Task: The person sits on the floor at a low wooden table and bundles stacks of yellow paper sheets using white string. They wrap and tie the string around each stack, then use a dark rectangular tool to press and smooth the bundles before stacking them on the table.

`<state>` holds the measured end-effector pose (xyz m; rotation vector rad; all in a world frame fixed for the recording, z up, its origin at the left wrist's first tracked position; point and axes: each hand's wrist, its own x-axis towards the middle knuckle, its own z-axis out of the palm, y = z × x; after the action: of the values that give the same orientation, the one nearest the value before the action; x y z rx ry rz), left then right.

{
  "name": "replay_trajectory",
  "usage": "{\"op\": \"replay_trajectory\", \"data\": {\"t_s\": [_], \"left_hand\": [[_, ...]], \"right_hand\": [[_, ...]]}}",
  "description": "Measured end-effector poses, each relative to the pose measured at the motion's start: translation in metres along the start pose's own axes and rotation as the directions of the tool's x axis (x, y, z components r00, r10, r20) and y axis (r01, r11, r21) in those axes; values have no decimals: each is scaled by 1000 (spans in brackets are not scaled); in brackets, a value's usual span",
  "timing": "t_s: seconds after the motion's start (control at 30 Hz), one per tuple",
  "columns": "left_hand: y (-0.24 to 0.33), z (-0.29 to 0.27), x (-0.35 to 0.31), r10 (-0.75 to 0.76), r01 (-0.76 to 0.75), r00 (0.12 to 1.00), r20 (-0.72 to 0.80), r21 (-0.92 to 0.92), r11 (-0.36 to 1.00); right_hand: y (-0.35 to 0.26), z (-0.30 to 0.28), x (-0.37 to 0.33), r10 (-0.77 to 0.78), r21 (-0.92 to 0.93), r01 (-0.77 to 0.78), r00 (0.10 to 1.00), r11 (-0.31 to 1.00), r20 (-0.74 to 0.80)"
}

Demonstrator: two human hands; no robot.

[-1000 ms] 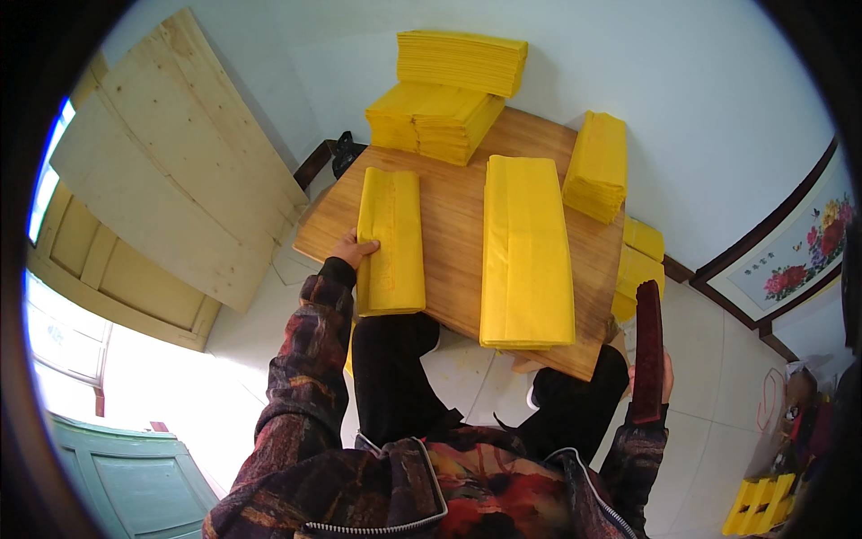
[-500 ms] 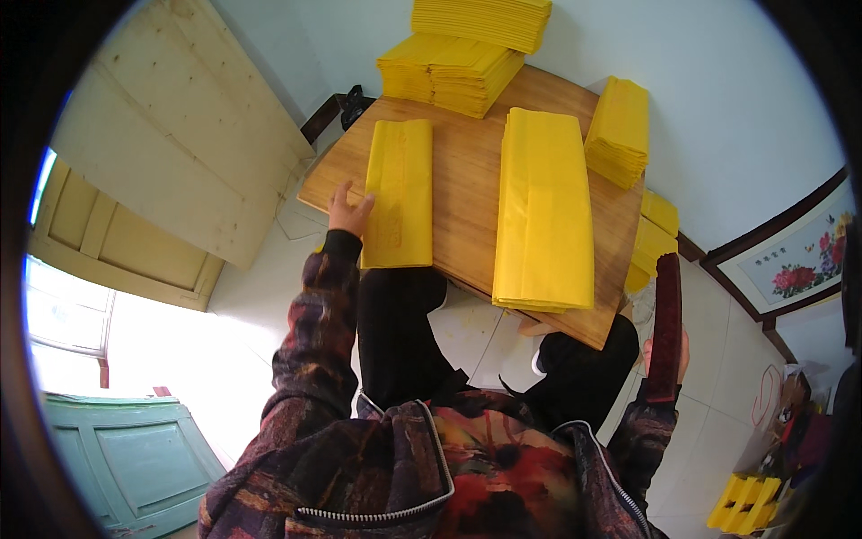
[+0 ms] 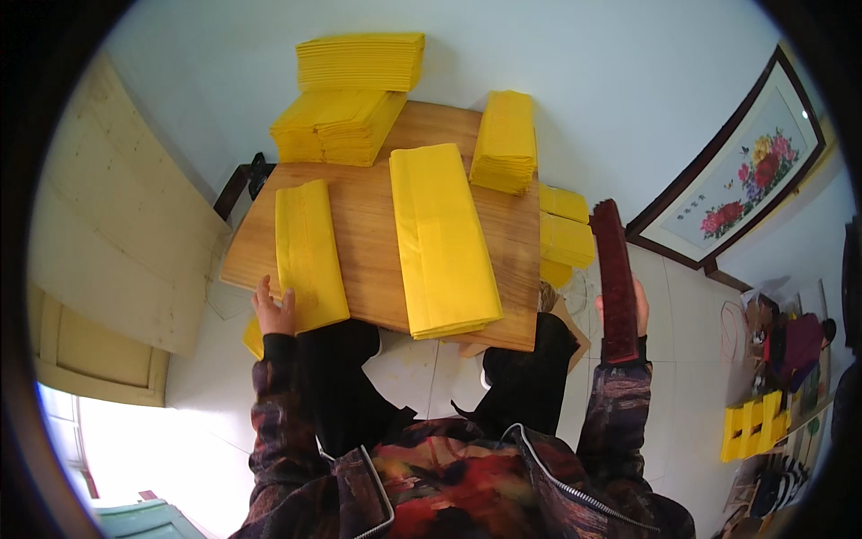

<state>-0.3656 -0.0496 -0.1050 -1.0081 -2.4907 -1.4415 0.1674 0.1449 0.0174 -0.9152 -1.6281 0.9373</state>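
Observation:
My left hand (image 3: 274, 308) is at the near left edge of a narrow folded yellow cloth-like piece (image 3: 310, 256), fingers apart and curved; whether they touch it is hard to tell. A small yellow flap (image 3: 253, 338) shows below that hand, past the table edge. Right of it, a wider folded yellow stack (image 3: 444, 238) lies on the wooden table (image 3: 368, 225). Off the table's right side, my right hand (image 3: 641, 305) grips a long dark red bar (image 3: 616, 283), held nearly upright. The bar covers most of its fingers.
Large yellow stacks (image 3: 337, 126) stand at the table's back left, another stack (image 3: 505, 139) at its back right. More yellow bundles (image 3: 566, 235) sit beyond the right edge. A framed flower picture (image 3: 736, 171) leans at the wall. A wooden board (image 3: 117, 207) stands at left.
The view has swung right, so the table sits farther left and lower. My left hand is now closer to the narrow piece's near end. My right hand still grips the red bar.

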Motion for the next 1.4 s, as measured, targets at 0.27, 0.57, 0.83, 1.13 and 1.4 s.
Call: {"op": "replay_trajectory", "data": {"t_s": [0.27, 0.57, 0.83, 1.13, 1.4], "left_hand": [[172, 30, -9, 435, -283, 817, 378, -393, 875], [254, 111, 30, 584, -795, 463, 667, 21, 607], [257, 125, -12, 432, -730, 476, 766, 71, 680], [238, 136, -11, 339, -541, 603, 722, 58, 839], [223, 139, -6, 312, -504, 627, 714, 66, 861]], "right_hand": [[103, -90, -51, 571, 567, -401, 806, 720, -155], [264, -98, -164, 463, -466, -661, 747, 588, -477], [316, -73, -142, 783, -521, -846, 401, 117, -475], [435, -34, -133, 795, -571, -820, 331, -24, -509], [475, -18, -142, 867, -578, -796, 150, -179, -474]]}}
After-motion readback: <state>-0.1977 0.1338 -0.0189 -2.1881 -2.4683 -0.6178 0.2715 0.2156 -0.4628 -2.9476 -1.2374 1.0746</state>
